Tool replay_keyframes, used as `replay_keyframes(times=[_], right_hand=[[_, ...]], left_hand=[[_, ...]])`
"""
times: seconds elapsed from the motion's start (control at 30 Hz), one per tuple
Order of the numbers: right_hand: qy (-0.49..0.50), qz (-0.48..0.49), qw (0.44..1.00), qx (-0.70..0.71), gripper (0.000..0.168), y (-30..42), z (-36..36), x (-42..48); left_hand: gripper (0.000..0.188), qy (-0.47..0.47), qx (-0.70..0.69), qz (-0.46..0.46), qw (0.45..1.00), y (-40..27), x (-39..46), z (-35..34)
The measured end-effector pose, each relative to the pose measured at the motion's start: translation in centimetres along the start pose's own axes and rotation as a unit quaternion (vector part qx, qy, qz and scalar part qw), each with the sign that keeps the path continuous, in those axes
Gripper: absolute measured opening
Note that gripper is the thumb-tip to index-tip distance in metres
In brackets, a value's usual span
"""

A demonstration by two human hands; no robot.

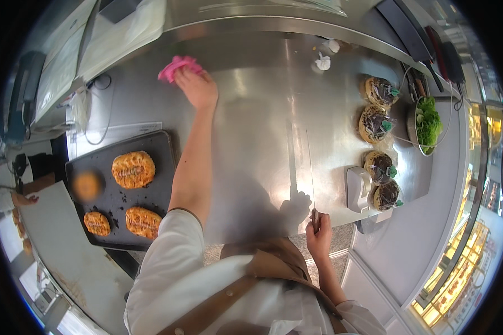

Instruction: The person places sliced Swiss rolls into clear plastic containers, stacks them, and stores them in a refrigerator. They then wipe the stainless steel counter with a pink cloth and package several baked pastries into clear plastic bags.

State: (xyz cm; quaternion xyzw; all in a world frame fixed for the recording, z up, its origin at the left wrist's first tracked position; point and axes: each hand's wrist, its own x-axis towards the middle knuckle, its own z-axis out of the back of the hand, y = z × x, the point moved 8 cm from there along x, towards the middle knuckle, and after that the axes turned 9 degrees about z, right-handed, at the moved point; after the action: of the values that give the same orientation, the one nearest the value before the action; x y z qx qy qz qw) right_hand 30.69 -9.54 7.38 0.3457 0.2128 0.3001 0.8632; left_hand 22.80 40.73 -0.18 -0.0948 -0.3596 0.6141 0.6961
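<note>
Stretched toward the back left of the stainless steel worktop (251,125), my left hand (197,88) presses on a bunched pink cloth (180,68). My right hand (320,235) is closed around the handle of a long, thin-bladed knife (314,217) at the worktop's front edge. The knife's blade points away from me over the steel, and its shadow falls to the left. A dark baking tray (121,201) with browned, topped breads (133,169) and scattered dark crumbs lies left of my left forearm.
Several wrapped, chocolate-topped buns (374,124) line the right side beside a white device (359,189) and a metal bowl of lettuce (428,121). Crumpled white paper (323,62) lies at the back. A cable (109,121) hangs at left. Another person's hand (26,199) shows at far left.
</note>
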Motion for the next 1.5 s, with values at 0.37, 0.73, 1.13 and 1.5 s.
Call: replay_keyframes(times=[0.37, 0.73, 1.13, 1.5], right_hand=[[-0.069, -0.043, 0.996, 0.028, 0.014, -3.6, 1.7, -1.1], [-0.069, -0.089, 0.994, 0.001, 0.02, -5.5, 2.3, -3.6], [-0.077, -0.13, 0.986, 0.074, 0.02, -6.0, 3.0, -4.3], [-0.123, -0.087, 0.988, 0.04, 0.019, -6.5, 6.1, -5.7]], left_hand=[[0.031, 0.244, -0.218, -0.195, 0.925, -18.3, -7.4, -10.9], [0.022, 0.249, -0.506, 0.039, 0.825, -20.8, -4.4, -15.3], [0.029, 0.352, -0.255, -0.267, 0.86, -26.7, -15.7, -12.2], [0.022, 0.419, -0.403, 0.058, 0.811, -24.3, -19.2, -6.9]])
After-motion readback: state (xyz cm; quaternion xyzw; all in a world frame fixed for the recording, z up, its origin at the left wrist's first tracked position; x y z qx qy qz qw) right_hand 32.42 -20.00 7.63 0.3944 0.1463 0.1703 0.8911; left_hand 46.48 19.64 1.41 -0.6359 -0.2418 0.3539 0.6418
